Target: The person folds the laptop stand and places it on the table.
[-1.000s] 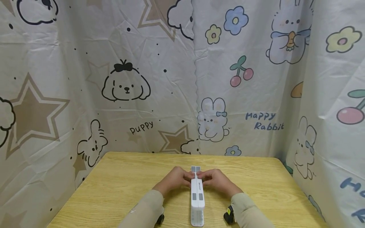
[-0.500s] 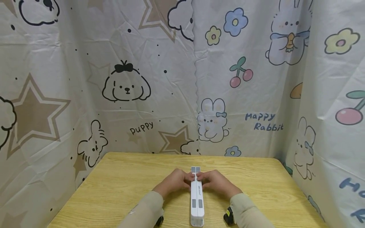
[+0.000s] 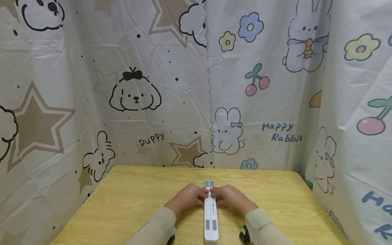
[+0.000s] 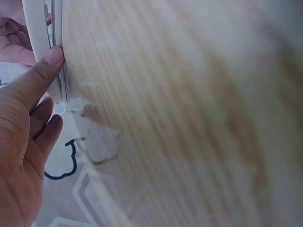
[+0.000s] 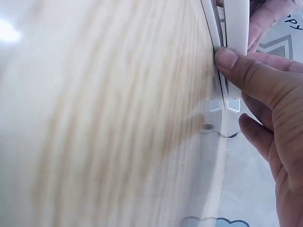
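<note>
A long, narrow white laptop stand (image 3: 210,211), folded together, lies lengthwise at the middle of the table, with grey pads at its far and near ends. My left hand (image 3: 190,197) pinches its left side close to the far end, index finger over the top. From the opposite side my right hand (image 3: 233,198) pinches it at about the same spot. In the left wrist view the thumb (image 4: 54,56) presses low on the white side rail, right by the tabletop. The right wrist view has the other thumb (image 5: 226,58) against the stand's side in the same way.
The light wood table (image 3: 137,197) reaches back to a printed curtain (image 3: 171,112), which hangs behind it and along both sides. Dark wrist devices, such as the one by the right sleeve (image 3: 266,223), sit under the cuffs.
The near end of the stand has come down from a raised position to lie flatter, its front face now mostly out of sight. Both hands keep their hold near the far end.
</note>
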Demonstrator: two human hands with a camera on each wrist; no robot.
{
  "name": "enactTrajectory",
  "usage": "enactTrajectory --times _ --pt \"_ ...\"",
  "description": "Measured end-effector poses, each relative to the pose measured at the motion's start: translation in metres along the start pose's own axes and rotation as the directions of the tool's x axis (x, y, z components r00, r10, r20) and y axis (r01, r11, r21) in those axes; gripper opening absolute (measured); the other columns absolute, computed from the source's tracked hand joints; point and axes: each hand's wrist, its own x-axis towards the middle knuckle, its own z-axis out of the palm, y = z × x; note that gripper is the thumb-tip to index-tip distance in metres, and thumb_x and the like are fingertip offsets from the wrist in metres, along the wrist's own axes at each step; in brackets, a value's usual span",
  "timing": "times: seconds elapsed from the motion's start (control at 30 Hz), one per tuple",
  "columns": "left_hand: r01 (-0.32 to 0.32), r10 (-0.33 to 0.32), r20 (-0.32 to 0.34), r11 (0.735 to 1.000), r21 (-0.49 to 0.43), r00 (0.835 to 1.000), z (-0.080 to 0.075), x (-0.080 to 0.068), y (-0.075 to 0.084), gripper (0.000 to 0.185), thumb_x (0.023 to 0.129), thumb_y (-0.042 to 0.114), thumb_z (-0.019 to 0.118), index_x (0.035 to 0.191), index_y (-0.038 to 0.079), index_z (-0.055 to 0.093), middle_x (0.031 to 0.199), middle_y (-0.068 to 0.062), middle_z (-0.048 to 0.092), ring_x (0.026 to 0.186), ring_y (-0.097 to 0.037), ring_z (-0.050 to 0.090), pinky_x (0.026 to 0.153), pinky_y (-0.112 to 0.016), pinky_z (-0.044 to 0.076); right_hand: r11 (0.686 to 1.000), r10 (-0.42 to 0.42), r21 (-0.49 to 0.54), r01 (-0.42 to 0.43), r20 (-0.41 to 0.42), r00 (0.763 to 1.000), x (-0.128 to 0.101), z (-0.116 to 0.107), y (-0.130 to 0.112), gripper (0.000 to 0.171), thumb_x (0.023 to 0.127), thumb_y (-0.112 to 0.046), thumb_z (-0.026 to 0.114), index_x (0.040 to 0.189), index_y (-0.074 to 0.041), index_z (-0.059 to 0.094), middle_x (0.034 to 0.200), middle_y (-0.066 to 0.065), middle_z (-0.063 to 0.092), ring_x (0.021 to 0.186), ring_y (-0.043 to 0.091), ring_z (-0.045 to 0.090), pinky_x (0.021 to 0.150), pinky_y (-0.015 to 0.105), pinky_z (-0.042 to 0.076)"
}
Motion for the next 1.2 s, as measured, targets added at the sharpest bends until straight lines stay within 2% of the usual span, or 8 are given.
enactTrajectory --times 0.2,0.4,0.6,0.7,0.83,1.0,1.2 --pt "-0.034 0.034 0.005 0.998 0.061 0.999 0.0 0.001 -0.001 0.045 0.078 0.025 0.087 0.121 0.018 0.076 0.133 0.009 0.067 0.13 -0.009 0.059 0.107 -0.024 0.049 0.996 -0.036 -0.08 0.036 0.008 0.999 -0.002 -0.001 0.0 0.041 0.087 -0.026 0.081 0.126 -0.023 0.072 0.135 -0.008 0.067 0.123 0.014 0.065 0.103 0.035 0.054" --pt "-0.068 0.066 0.015 0.989 0.135 0.998 -0.003 0.001 0.0 0.046 0.08 0.029 0.085 0.123 0.019 0.075 0.134 0.008 0.067 0.13 -0.011 0.059 0.107 -0.026 0.049 0.986 -0.079 -0.143 0.081 0.018 0.997 -0.002 -0.004 -0.002 0.039 0.086 -0.028 0.08 0.125 -0.023 0.073 0.136 -0.007 0.067 0.121 0.013 0.066 0.103 0.034 0.054" --pt "-0.066 0.063 0.034 0.992 0.104 0.997 -0.006 -0.004 -0.001 0.042 0.081 0.03 0.083 0.121 0.021 0.076 0.133 0.006 0.068 0.128 -0.011 0.061 0.108 -0.027 0.049 0.971 -0.085 -0.217 0.102 0.084 0.993 -0.003 -0.008 -0.007 0.04 0.089 -0.03 0.079 0.127 -0.022 0.072 0.139 -0.003 0.066 0.125 0.016 0.063 0.106 0.037 0.053" --pt "-0.074 0.072 0.029 0.993 0.088 0.997 -0.01 -0.007 0.001 0.035 0.084 0.031 0.082 0.117 0.02 0.078 0.129 0.005 0.071 0.122 -0.011 0.065 0.105 -0.027 0.052 0.958 -0.093 -0.264 0.115 0.095 0.991 -0.004 -0.011 -0.011 0.035 0.091 -0.031 0.077 0.124 -0.021 0.074 0.138 0.0 0.066 0.127 0.018 0.063 0.107 0.039 0.052" --pt "-0.06 0.06 0.003 0.995 0.085 0.998 -0.017 -0.012 0.005 0.029 0.088 0.033 0.081 0.112 0.017 0.079 0.12 0.007 0.075 0.114 -0.009 0.068 0.102 -0.028 0.054 0.937 -0.119 -0.32 0.138 0.076 0.99 -0.005 -0.013 -0.014 0.024 0.093 -0.031 0.076 0.115 -0.02 0.077 0.133 0.001 0.069 0.121 0.017 0.066 0.104 0.037 0.054" --pt "-0.042 0.046 -0.03 0.993 0.108 0.998 -0.02 -0.016 0.007 0.028 0.091 0.035 0.078 0.11 0.015 0.079 0.114 0.007 0.076 0.111 -0.01 0.069 0.101 -0.029 0.054 0.906 -0.159 -0.391 0.162 0.04 0.986 -0.01 -0.014 -0.016 0.024 0.094 -0.029 0.076 0.114 -0.016 0.077 0.124 0.001 0.073 0.113 0.016 0.069 0.1 0.035 0.056" --pt "-0.046 0.059 -0.08 0.988 0.148 0.995 -0.021 -0.028 0.014 0.03 0.093 0.038 0.075 0.111 0.015 0.079 0.115 0.005 0.076 0.11 -0.013 0.07 0.1 -0.032 0.055 0.881 -0.148 -0.459 0.112 -0.042 0.988 -0.024 -0.019 -0.018 0.03 0.094 -0.033 0.075 0.117 -0.014 0.076 0.121 0.003 0.074 0.11 0.02 0.07 0.1 0.04 0.056"
